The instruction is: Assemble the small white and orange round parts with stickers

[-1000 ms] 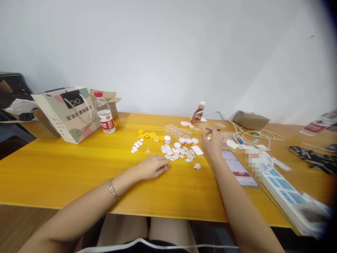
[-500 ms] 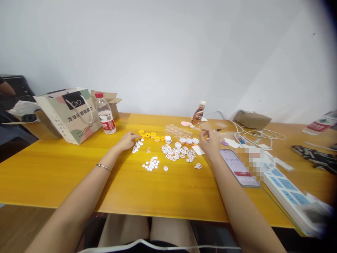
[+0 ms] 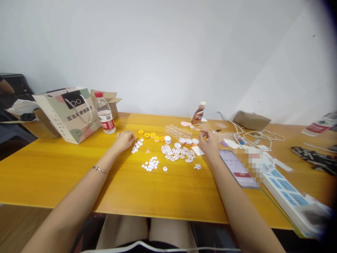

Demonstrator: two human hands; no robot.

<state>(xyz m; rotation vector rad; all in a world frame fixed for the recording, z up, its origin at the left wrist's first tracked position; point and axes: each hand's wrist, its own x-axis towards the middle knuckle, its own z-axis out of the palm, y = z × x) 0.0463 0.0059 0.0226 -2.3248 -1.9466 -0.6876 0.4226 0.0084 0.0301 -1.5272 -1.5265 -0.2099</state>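
My left hand [image 3: 125,140] is closed, its fingertips pinching a yellow ring [image 3: 135,136] that is mostly hidden. It hovers left of a group of yellow rings [image 3: 147,135] and just above small white pegs [image 3: 135,149]. My right hand [image 3: 210,141] is closed in a pinch on the right; what lies between its fingers is too small to make out. Near it are white-topped discs [image 3: 188,141] and a white card [image 3: 197,150]. White openwork pieces [image 3: 173,153], clear round cups [image 3: 176,131] and small white discs [image 3: 151,163] lie between my hands.
A paper bag [image 3: 75,117] and a water bottle [image 3: 105,114] stand at left, with a carton [image 3: 112,102] behind. A brown drink bottle [image 3: 198,114] is at the back. On the right lie a phone [image 3: 238,168], a power strip [image 3: 289,193] and white cables [image 3: 252,133].
My left hand has shifted slightly left, taking a yellow ring away from the group. My right hand stays in nearly the same place, its fingers drawn a little closer together.
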